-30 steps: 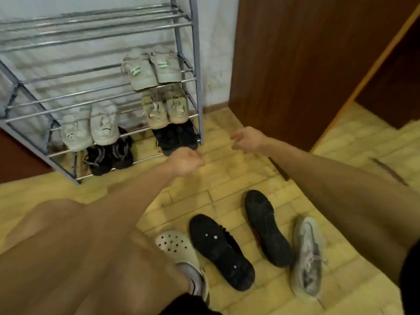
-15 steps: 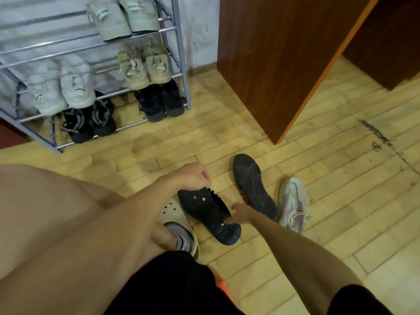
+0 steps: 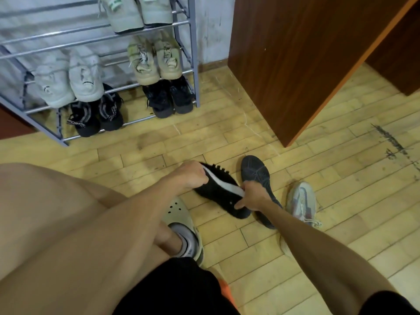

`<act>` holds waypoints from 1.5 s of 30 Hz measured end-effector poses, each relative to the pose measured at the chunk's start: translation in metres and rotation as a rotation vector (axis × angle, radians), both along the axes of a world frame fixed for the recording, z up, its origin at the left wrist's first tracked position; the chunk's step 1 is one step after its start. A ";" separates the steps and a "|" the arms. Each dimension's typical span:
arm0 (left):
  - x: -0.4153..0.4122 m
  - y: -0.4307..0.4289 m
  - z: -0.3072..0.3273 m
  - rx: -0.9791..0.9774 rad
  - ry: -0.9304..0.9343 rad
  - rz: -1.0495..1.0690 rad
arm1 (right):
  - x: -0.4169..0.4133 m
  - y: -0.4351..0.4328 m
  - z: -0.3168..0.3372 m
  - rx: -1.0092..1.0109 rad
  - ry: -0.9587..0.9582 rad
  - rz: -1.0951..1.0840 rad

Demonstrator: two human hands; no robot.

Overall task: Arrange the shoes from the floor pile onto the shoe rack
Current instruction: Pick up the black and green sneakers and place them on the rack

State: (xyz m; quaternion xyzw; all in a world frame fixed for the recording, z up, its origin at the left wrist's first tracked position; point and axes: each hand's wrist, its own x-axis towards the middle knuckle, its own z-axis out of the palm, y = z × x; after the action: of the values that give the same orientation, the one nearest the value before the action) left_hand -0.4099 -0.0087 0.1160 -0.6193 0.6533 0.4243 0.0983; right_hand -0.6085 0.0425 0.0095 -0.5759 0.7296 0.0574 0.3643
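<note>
Black sneaker (image 3: pixel 218 189) tipped on its side on the wooden floor (image 3: pixel 227 137), left hand (image 3: pixel 193 176) curled tight round one end, right hand (image 3: pixel 251 196) pinching the other end, second black shoe (image 3: pixel 256 173) sole-up just beside, shoe rack (image 3: pixel 184 53) well apart

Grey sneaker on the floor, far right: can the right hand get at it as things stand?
Probably not right away: the right hand is gripping the black shoe. The grey sneaker lies close beside that forearm with nothing on it, so it looks reachable once the hand is free.
</note>
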 end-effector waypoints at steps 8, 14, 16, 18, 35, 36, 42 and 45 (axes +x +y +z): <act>0.000 -0.010 -0.002 0.041 -0.010 0.009 | 0.032 -0.009 -0.004 -0.261 0.248 0.170; 0.006 -0.012 -0.008 0.114 -0.070 -0.021 | 0.036 -0.011 -0.027 -0.106 0.038 0.214; 0.010 -0.013 -0.009 0.132 -0.087 -0.039 | 0.033 -0.026 -0.031 -0.086 -0.018 0.085; 0.012 -0.016 -0.009 0.140 -0.117 -0.053 | 0.032 -0.042 -0.036 -0.016 -0.086 -0.039; 0.023 -0.035 -0.006 0.093 -0.080 0.069 | 0.035 -0.087 -0.024 0.430 -0.494 -0.342; 0.020 -0.034 -0.006 0.089 -0.064 0.103 | 0.035 -0.091 -0.013 0.392 -0.515 -0.333; 0.017 -0.039 0.029 0.045 0.143 0.397 | 0.036 -0.120 0.085 0.134 -0.620 -0.189; 0.028 -0.048 0.061 0.002 0.294 0.571 | 0.049 -0.136 0.142 0.028 -0.704 -0.088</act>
State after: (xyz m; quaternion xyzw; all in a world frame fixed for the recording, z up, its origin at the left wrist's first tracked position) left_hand -0.3815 -0.0570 0.1768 -0.7095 0.4598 0.5204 -0.1195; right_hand -0.5595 -0.0931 0.1517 -0.5234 0.5826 -0.1501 0.6034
